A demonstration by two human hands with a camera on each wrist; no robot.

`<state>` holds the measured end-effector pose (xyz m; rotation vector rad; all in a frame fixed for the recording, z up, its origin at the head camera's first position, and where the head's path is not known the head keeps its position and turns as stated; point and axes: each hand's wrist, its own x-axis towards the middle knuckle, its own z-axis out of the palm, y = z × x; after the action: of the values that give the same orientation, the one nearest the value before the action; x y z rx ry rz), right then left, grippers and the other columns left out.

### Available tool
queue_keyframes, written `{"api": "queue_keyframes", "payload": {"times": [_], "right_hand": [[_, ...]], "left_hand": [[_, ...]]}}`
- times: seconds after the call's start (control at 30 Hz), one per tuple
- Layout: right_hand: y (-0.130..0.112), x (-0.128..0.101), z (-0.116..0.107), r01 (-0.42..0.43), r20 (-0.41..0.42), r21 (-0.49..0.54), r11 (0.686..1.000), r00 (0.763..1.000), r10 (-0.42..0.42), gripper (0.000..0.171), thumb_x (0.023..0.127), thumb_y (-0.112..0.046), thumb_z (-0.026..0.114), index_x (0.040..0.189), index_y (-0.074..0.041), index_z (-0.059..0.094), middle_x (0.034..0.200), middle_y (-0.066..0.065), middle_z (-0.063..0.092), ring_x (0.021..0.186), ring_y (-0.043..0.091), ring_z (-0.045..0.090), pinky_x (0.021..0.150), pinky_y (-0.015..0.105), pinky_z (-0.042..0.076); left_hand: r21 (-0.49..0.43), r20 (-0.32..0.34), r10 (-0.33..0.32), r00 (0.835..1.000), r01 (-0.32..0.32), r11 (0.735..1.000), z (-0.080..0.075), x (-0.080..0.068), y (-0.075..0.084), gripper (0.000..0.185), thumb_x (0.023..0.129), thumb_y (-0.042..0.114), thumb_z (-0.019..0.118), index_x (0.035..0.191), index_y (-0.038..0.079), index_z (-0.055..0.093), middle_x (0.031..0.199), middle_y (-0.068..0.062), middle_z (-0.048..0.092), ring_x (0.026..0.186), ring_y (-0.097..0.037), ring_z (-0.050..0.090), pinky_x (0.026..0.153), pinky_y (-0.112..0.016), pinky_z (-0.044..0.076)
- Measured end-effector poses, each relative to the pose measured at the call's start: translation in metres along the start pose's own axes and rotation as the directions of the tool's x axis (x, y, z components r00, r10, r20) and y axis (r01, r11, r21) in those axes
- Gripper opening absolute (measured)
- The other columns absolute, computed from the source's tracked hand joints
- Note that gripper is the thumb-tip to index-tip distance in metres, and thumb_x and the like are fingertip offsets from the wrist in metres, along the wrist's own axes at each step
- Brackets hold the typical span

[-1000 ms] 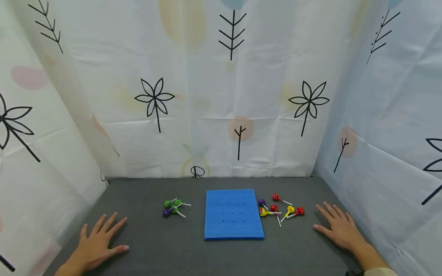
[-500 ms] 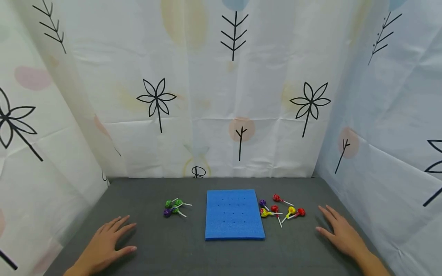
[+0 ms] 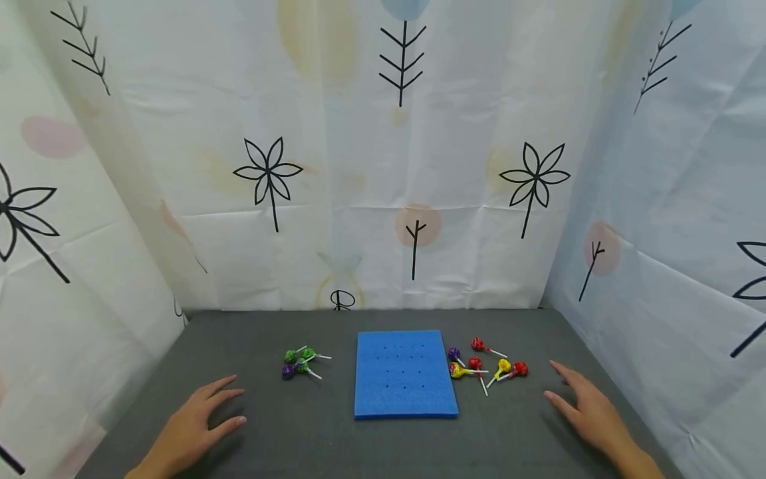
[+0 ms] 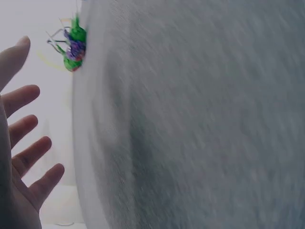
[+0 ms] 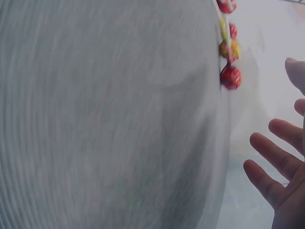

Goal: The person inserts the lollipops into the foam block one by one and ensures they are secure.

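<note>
foam board (image 3: pixel 405 374): blue, flat on grey worktop (image 3: pixel 335 439), centre; grid of small holes, all unfilled as far as visible.
lollipops left of board (image 3: pixel 301 361): small cluster, green and purple, lying flat just left of board; also at top edge of left wrist view (image 4: pixel 72 46).
lollipops right of board (image 3: pixel 486 362): looser pile, red, yellow, one purple, touching or just beside board's right edge; red and yellow ones visible in right wrist view (image 5: pixel 229 52).
left hand (image 3: pixel 194 426): near-left of board, well short of green cluster; fingers spread and relaxed, nothing held; just above worktop or resting, cannot tell which.
right hand (image 3: pixel 589 412): right of board, near the red lollipop at pile's outer end, not touching; fingers spread, nothing held.
done: nothing yet, judging by layout; no stick standing in any hole.
left: all lollipops loose on worktop; likely every one to be picked and stuck into board.
step in hand: probably first reach, both hands angled toward their nearest clusters.
surround: printed white cloth backdrop (image 3: pixel 383 166) behind and on both sides of board.
</note>
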<state>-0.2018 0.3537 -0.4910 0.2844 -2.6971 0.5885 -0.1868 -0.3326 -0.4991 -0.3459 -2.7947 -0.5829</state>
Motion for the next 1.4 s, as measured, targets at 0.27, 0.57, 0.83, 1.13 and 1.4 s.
{"api": "queue_keyframes", "payload": {"times": [0.27,0.57,0.83,1.13,1.4], "right_hand": [[-0.020,0.007,0.002,0.014,-0.005,0.041,0.999,1.000,-0.014,0.054,0.088,-0.018,0.073,0.134,-0.002,0.050,0.106,0.015,0.067,0.086,0.028,0.065,0.073,0.052,0.052],[-0.038,0.014,0.009,0.074,-0.065,0.056,0.996,0.995,-0.071,0.048,0.086,-0.016,0.075,0.130,-0.006,0.056,0.090,-0.003,0.068,0.075,0.007,0.063,0.067,0.041,0.053],[-0.050,0.020,0.021,0.098,-0.154,0.125,0.987,0.985,-0.078,0.042,0.084,-0.009,0.074,0.124,-0.004,0.061,0.087,-0.002,0.070,0.073,0.006,0.065,0.064,0.035,0.054],[-0.066,0.028,0.033,0.017,-0.185,0.209,0.978,0.982,0.023,0.034,0.086,-0.009,0.074,0.118,-0.002,0.065,0.085,0.001,0.071,0.070,0.011,0.065,0.061,0.031,0.052],[-0.073,0.033,0.041,-0.022,-0.215,0.258,0.966,0.973,0.079,0.026,0.087,-0.006,0.071,0.112,-0.001,0.067,0.085,0.003,0.069,0.071,0.007,0.060,0.060,0.027,0.051]], "left_hand": [[-0.147,-0.096,-0.001,0.995,-0.013,0.989,0.002,0.004,0.016,0.034,0.086,0.033,0.074,0.114,0.014,0.070,0.128,-0.008,0.060,0.114,-0.034,0.056,0.081,-0.051,0.050],[-0.316,-0.153,-0.009,0.988,-0.040,0.948,0.010,0.011,0.042,0.024,0.086,0.015,0.075,0.110,0.013,0.070,0.110,0.001,0.067,0.092,-0.013,0.065,0.069,-0.031,0.054],[-0.468,-0.120,-0.038,0.992,-0.022,0.884,0.033,0.015,0.060,0.020,0.087,0.013,0.073,0.107,0.010,0.071,0.090,0.005,0.070,0.077,-0.003,0.062,0.063,-0.026,0.051],[-0.546,-0.163,0.020,0.986,-0.107,0.831,0.054,0.029,0.085,0.023,0.084,0.006,0.074,0.107,0.006,0.070,0.090,-0.003,0.071,0.078,-0.007,0.064,0.064,-0.027,0.052],[-0.587,-0.204,-0.009,0.979,-0.115,0.801,0.038,0.029,0.132,0.025,0.080,-0.004,0.074,0.104,0.000,0.070,0.094,-0.006,0.070,0.076,-0.014,0.065,0.064,-0.027,0.053]]}}
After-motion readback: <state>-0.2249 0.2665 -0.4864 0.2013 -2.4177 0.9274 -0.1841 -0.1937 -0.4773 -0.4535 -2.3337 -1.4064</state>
